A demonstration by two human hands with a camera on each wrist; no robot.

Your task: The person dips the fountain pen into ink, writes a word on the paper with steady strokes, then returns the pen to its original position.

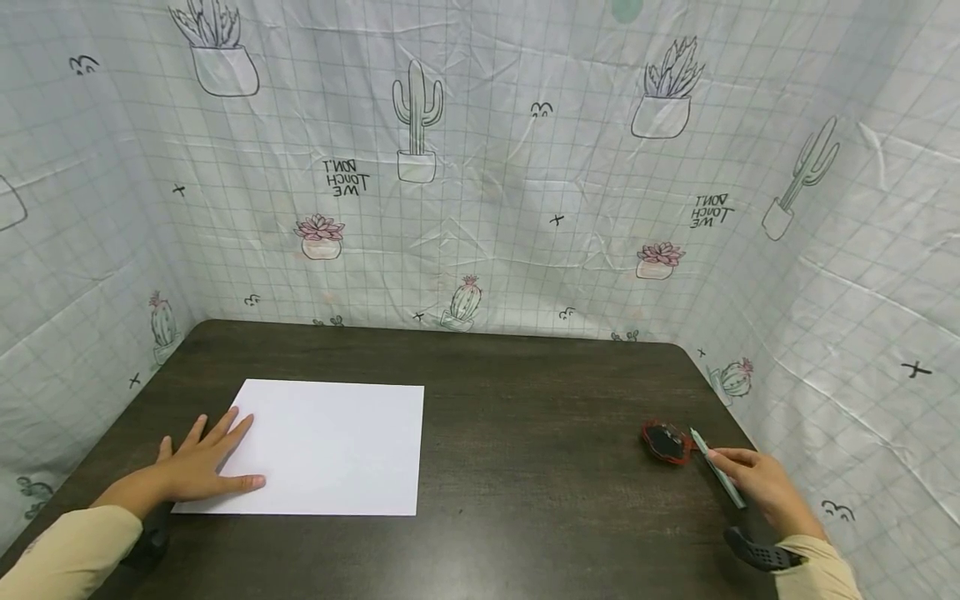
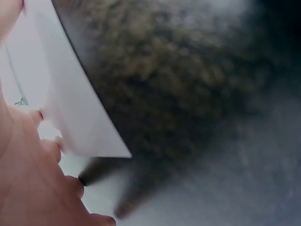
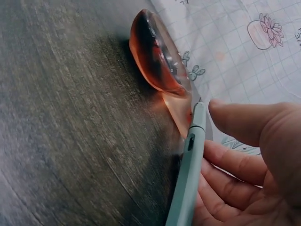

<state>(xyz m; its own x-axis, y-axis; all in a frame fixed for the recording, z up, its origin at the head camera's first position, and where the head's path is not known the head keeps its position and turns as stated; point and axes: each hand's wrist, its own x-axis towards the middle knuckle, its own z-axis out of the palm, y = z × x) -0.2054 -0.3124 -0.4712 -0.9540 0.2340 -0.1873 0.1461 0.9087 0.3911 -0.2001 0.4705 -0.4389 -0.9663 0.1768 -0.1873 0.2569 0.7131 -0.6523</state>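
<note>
In the head view my left hand point(image 1: 197, 467) lies with fingers spread on the left part of a white sheet of paper point(image 1: 337, 450). In the left wrist view the paper's edge point(image 2: 80, 103) shows beside the fingers. At the right, my right hand point(image 1: 765, 487) is at a pale green pen point(image 1: 718, 469), fingertips touching its side. The right wrist view shows the thumb apart from the pen point(image 3: 190, 160). Just left of the pen lies a small red-rimmed hand mirror point(image 1: 666, 442) with a dark face, its translucent handle point(image 3: 178, 110) pointing to the pen.
The dark wooden table point(image 1: 525, 467) has rounded far corners. A pale checked cloth point(image 1: 480, 225) with cactus drawings hangs behind it and along both sides, close to the right hand. A dark strap point(image 1: 761, 552) is on the right wrist.
</note>
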